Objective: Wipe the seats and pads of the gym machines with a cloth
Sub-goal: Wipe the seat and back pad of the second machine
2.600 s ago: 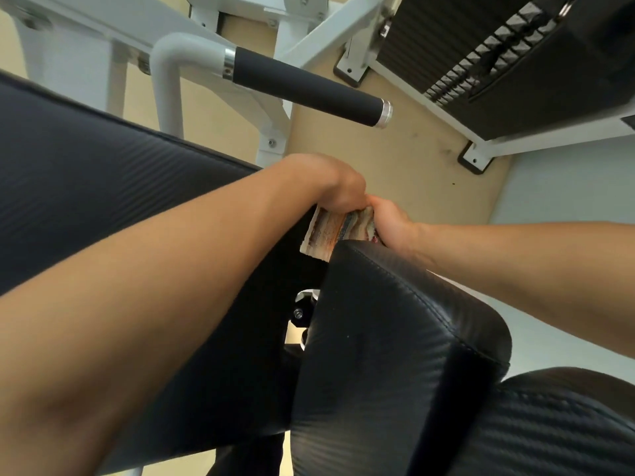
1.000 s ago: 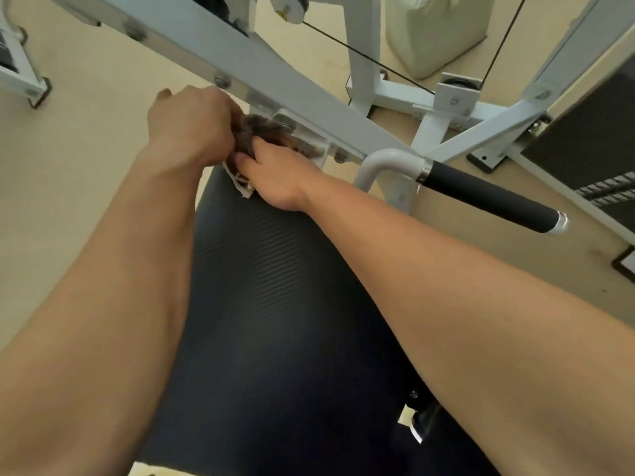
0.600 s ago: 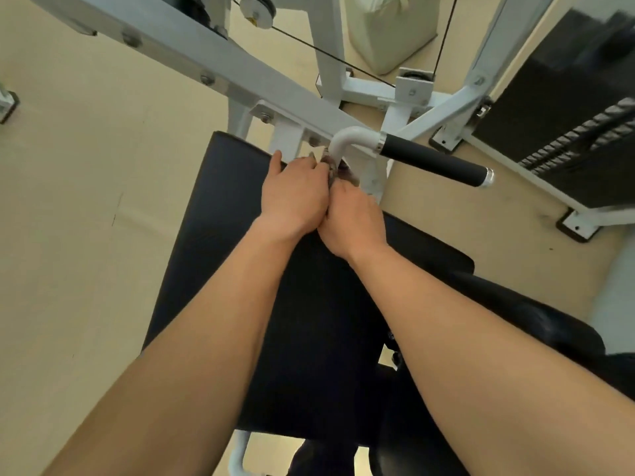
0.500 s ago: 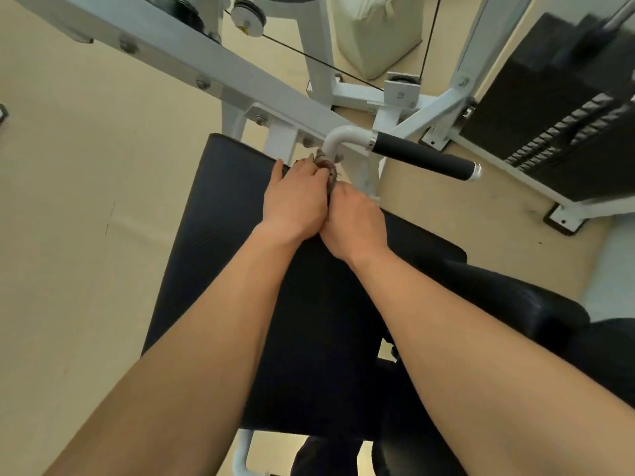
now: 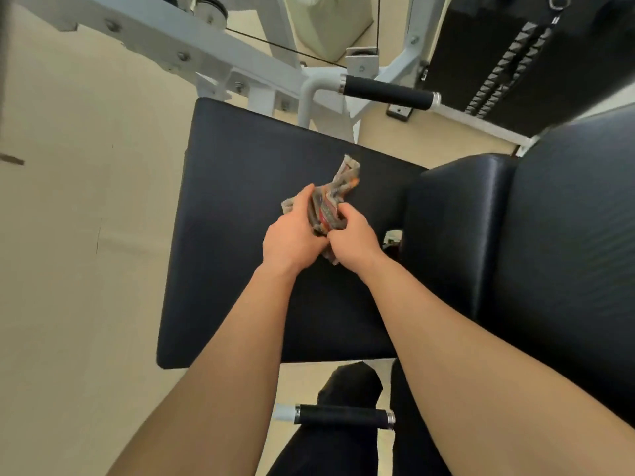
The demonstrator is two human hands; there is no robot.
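Black textured vinyl fills most of the view: the flat seat pad (image 5: 275, 255) lies under us, and the upright back pad (image 5: 536, 255) stands just beside it on the right. White steel frame (image 5: 206, 46) crosses the top, with a black foam grip handle (image 5: 388, 92) sticking out from it and the weight stack (image 5: 515, 63) behind. A second, shorter handle (image 5: 343, 414) sits low in frame near our dark trouser leg (image 5: 343, 455).

What changed: half a second ago both hands were pressed together at the far edge of the seat pad, right under the frame. Now we have pulled them back to the pad's middle, and the cloth (image 5: 330, 204) is bunched up between them, no longer flat against the surface. We read that as a regrip or refold, so the far edge looks done and the next pass probably covers the middle or near half.

Left hand (image 5: 292, 238) has fingers curled around the cloth's left side. Right hand (image 5: 354, 240) is clenched on the lower part of the wad. A loose tail of cloth pokes up and away from us, over the pad.

The cloth shows a reddish and grey print; no readable text. No brand or label legible on the machine either.
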